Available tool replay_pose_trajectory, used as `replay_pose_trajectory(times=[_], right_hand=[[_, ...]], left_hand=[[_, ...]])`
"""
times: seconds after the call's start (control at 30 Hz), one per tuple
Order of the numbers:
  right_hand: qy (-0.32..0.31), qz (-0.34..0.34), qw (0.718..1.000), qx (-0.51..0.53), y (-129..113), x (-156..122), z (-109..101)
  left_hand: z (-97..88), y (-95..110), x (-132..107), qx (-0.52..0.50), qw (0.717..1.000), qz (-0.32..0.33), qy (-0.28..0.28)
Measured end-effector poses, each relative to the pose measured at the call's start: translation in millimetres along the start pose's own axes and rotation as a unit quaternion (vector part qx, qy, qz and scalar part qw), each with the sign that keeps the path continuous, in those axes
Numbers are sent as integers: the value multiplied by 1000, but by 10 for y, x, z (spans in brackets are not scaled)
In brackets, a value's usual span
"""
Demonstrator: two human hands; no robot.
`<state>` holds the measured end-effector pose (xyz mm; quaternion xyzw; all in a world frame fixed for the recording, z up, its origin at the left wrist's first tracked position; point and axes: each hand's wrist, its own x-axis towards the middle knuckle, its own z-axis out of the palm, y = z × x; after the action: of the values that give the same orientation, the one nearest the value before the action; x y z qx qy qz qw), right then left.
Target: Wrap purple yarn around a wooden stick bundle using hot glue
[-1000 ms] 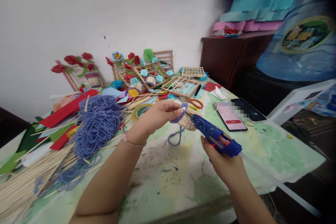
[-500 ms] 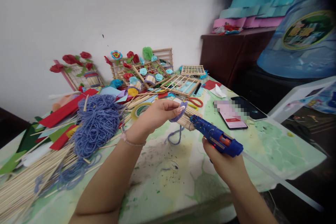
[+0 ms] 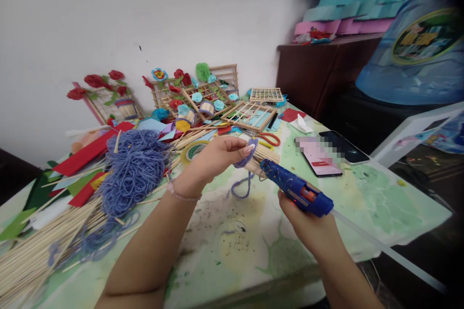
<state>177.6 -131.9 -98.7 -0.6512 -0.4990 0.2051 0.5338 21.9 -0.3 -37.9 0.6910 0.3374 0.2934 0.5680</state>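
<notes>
Pinched in my left hand (image 3: pixel 229 153) is a small bundle of wooden sticks (image 3: pixel 267 153), its near end wrapped with purple yarn (image 3: pixel 246 155). A loose loop of that yarn hangs below it over the table. My right hand (image 3: pixel 308 224) is wrapped round a blue glue gun (image 3: pixel 293 187) with a long clear glue stick (image 3: pixel 387 250) sticking out of its back. The gun's nozzle end is close against the sticks; whether it touches them I cannot tell.
A heap of purple-blue yarn (image 3: pixel 134 169) and many long sticks (image 3: pixel 47 246) lie at left. Behind my hands are tape (image 3: pixel 188 153), scissors (image 3: pixel 270 139) and stick frames (image 3: pixel 250 116) with paper flowers. Two phones (image 3: pixel 319 157) lie at right; a water bottle (image 3: pixel 409 53) stands beyond.
The view has shifted very slightly. Both hands keep nearly the same pose, with the glue gun still at the stick bundle.
</notes>
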Motion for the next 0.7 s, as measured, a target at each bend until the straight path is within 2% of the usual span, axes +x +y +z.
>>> replay_pose_trajectory(times=[0.27,0.47,0.57,0.7], right_hand=[[-15,-98,995,-22,44,65,-26],[5,-31,999,32,-64,16,-9],[6,-24,999,43,-102,-1,-5],[14,-25,998,49,-117,5,-3]], left_hand=[[13,-70,26,-19,1000,2,21],[72,-107,45,-82,995,-3,48],[117,-79,30,-114,991,-4,73],[157,-45,-7,-138,988,-1,73]])
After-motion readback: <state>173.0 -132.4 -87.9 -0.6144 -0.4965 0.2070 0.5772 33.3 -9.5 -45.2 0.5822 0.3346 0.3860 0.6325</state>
